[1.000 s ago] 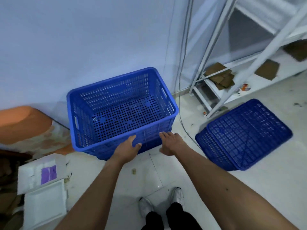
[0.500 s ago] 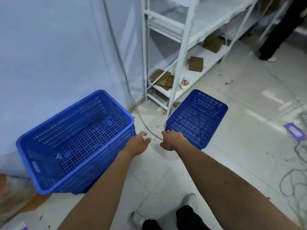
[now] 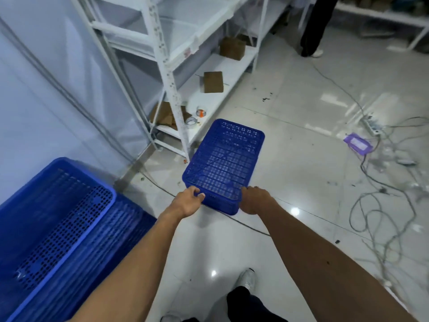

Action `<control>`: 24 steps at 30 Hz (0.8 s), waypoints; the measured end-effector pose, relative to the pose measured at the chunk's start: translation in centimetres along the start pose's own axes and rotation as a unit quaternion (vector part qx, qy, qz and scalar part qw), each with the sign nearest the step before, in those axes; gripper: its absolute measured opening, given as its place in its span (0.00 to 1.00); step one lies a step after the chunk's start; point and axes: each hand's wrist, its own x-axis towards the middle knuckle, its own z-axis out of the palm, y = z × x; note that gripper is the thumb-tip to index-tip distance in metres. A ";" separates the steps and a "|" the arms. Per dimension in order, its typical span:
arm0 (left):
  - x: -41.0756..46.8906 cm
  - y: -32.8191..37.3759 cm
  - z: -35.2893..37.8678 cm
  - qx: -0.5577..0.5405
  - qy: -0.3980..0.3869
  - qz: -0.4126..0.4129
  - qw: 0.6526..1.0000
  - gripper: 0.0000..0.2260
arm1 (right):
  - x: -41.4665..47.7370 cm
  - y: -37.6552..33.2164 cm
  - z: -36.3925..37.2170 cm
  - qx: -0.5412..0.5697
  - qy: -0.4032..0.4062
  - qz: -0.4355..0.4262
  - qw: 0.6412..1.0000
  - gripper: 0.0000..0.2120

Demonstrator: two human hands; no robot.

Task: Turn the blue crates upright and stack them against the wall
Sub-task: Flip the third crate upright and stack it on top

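An upside-down blue crate (image 3: 226, 159) lies on the white floor beside the shelf leg, its slotted bottom facing up. My left hand (image 3: 186, 202) curls over its near left corner, thumb on top. At the near right corner, my right hand (image 3: 254, 199) has its fingers bent over the edge. A second blue crate (image 3: 53, 219) stands upright against the wall at the lower left, open side up and nothing in it.
A white metal shelf rack (image 3: 169, 73) with cardboard boxes and tape rolls stands just behind the overturned crate. Loose cables (image 3: 380, 205) and a power strip sprawl on the floor at right. Another person's legs (image 3: 312, 29) stand at the far top. A cable runs under the crate.
My view swung right, away from the upright crate. Both hands left it and reached forward to the near edge of the overturned crate, where they now rest.
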 end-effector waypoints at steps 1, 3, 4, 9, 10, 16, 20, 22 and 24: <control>0.7 1.1 0.7 0.010 -0.003 0.000 1.000 0.22 | 0.2 1.8 -0.1 0.004 0.005 0.007 1.000 0.25; 2.1 3.2 1.8 0.028 -0.007 0.002 1.000 0.22 | 0.5 4.8 -0.3 0.013 0.014 0.019 1.000 0.24; 2.7 4.3 2.2 0.034 -0.009 0.002 0.999 0.22 | 0.7 6.0 -0.4 0.018 0.014 0.024 0.999 0.24; 5.8 7.9 2.2 0.077 -0.016 0.017 0.997 0.21 | 2.6 9.7 -1.1 0.033 0.011 0.041 0.999 0.21; 6.4 8.3 1.9 0.088 -0.017 0.021 0.996 0.20 | 3.1 10.1 -1.2 0.036 0.008 0.045 0.998 0.20; 11.9 9.1 -0.3 0.115 -0.019 0.018 0.993 0.17 | 7.4 11.5 -2.6 0.050 -0.011 0.063 0.997 0.19; 17.6 8.5 -1.7 0.134 -0.035 0.010 0.990 0.14 | 11.2 12.1 -2.6 0.062 -0.039 0.079 0.994 0.20; 21.3 8.2 -2.5 0.144 -0.042 0.006 0.989 0.14 | 13.6 12.3 -2.5 0.069 -0.045 0.091 0.992 0.21; 25.6 8.0 -3.5 0.157 -0.044 0.007 0.987 0.14 | 16.6 12.5 -2.4 0.096 -0.054 0.112 0.988 0.22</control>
